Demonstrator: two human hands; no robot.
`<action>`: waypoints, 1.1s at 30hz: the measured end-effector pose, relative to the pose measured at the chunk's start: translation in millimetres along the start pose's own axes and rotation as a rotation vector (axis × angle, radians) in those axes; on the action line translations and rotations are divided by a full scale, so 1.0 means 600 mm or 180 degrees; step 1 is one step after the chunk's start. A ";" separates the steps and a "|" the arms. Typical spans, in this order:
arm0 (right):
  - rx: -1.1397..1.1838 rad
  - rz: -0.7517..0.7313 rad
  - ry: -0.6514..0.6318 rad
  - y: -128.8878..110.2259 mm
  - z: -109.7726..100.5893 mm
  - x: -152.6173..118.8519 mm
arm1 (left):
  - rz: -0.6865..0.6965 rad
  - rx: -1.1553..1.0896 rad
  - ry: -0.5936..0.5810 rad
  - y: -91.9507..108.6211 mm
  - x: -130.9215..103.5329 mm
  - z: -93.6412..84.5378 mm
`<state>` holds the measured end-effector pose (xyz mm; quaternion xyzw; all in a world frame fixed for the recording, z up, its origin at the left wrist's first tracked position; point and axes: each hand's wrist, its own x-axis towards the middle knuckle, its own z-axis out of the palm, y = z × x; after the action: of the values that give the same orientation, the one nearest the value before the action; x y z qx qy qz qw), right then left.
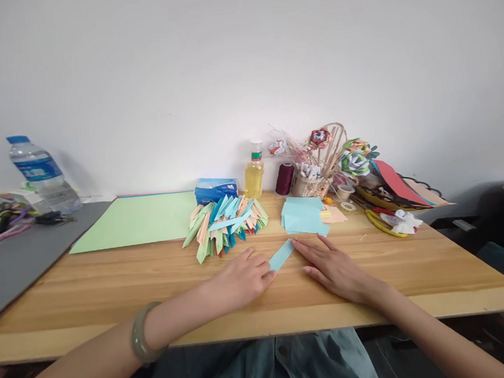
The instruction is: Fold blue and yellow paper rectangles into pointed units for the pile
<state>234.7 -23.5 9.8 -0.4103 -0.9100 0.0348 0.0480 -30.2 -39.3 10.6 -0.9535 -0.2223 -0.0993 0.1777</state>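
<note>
A narrow folded strip of light blue paper point(281, 256) lies slantwise on the table between my hands. My left hand point(249, 276) is at its lower left end, fingers bent and closed on the paper, with that end partly hidden. Flat on the table, my right hand point(333, 269) has its fingers stretched and apart, one fingertip touching the upper right end of the strip. Just beyond lie loose light blue paper sheets point(302, 215). A pile of folded paper pieces point(220, 224) in green, peach and blue is behind my left hand.
Along the wall stand a blue tissue pack point(215, 189), a bottle of yellow liquid point(254, 177), a dark red thread spool point(284, 179) and a basket point(308, 185) with paper flowers. Large green sheets point(140, 219) lie left; yellow-handled scissors point(383, 224) lie right. A water bottle point(41, 172) leans far left.
</note>
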 end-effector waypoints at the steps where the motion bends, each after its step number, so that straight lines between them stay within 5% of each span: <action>1: -0.0038 0.0027 0.0016 -0.001 0.001 -0.001 | 0.0001 -0.0006 0.0030 0.001 0.000 0.002; 9: -0.0127 0.0077 0.0254 -0.015 -0.003 -0.006 | 0.0032 -0.0221 0.0439 -0.002 -0.015 0.008; 16: 0.0263 0.0179 0.0610 -0.035 0.000 0.044 | -0.0282 -0.0978 -0.0019 -0.007 -0.005 -0.006; 19: 0.0751 0.0067 0.0637 -0.024 0.011 0.064 | -0.0387 -0.0908 -0.0193 -0.013 0.015 -0.002; 28: 0.1239 0.0841 0.0908 0.007 0.032 0.071 | -0.0920 -0.0378 -0.0932 -0.017 0.066 -0.011; 33: 0.1435 0.0929 0.1032 -0.009 0.029 0.071 | -0.1365 -0.0487 -0.0491 -0.004 0.079 -0.003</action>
<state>200.6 4.2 -4.2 -0.5158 -0.7914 0.1764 0.2768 10.0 -19.4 25.6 -0.8999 -0.4245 -0.0782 0.0623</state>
